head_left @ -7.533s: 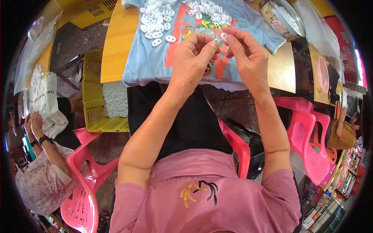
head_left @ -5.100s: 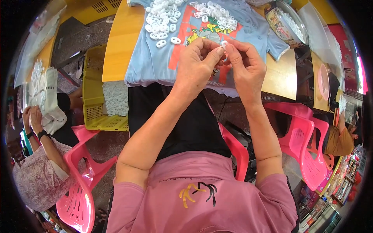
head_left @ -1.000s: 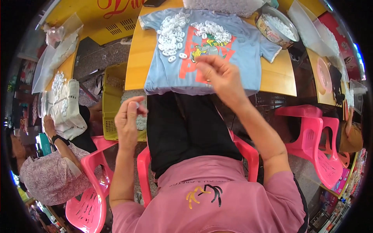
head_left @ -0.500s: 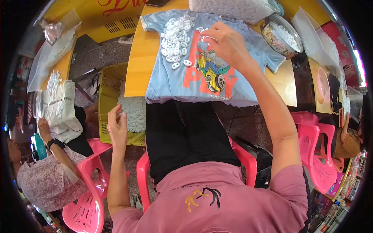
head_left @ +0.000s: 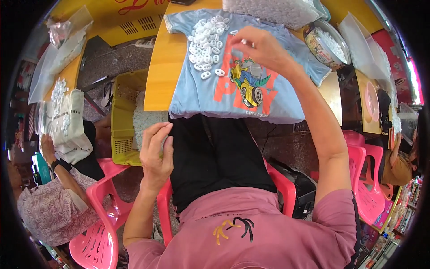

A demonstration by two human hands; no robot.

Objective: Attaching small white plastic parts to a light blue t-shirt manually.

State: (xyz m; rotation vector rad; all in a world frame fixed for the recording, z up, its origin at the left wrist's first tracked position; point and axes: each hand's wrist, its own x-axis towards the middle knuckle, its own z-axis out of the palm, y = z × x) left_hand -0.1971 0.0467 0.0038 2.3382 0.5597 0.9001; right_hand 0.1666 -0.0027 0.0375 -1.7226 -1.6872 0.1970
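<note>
Left hand [head_left: 156,154]: raised beside the black trousers [head_left: 215,157], fingers half bent, thumb apart from fingertips, loosely spread.
Right hand [head_left: 255,47]: reaching over the light-blue T-shirt [head_left: 190,96], palm down, fingers bent inward; showing a bit of white at the fingertips, too blurred to tell whether gripped.
White pieces [head_left: 207,47]: oval, two-holed, heaped on the upper left of the T-shirt, with two lying at the near end of the heap; one more [head_left: 234,32] just beside the right hand.
T-shirt print: red blocks with a yellow vehicle [head_left: 246,87], partly behind the right hand.
Table [head_left: 157,76]: wooden, under the T-shirt.
Far edge: clear bag [head_left: 271,11] full of white bits; round tub [head_left: 319,49] to its right, also holding white bits.
Yellow crate [head_left: 117,116]: left of the table, lower down, containing a white mass [head_left: 145,119].
Sides: pink chairs [head_left: 95,240] left and right; co-worker in patterned top [head_left: 58,208] at left, hand near a pale cloth [head_left: 69,127]; co-worker in brown top [head_left: 396,169] at right.
</note>
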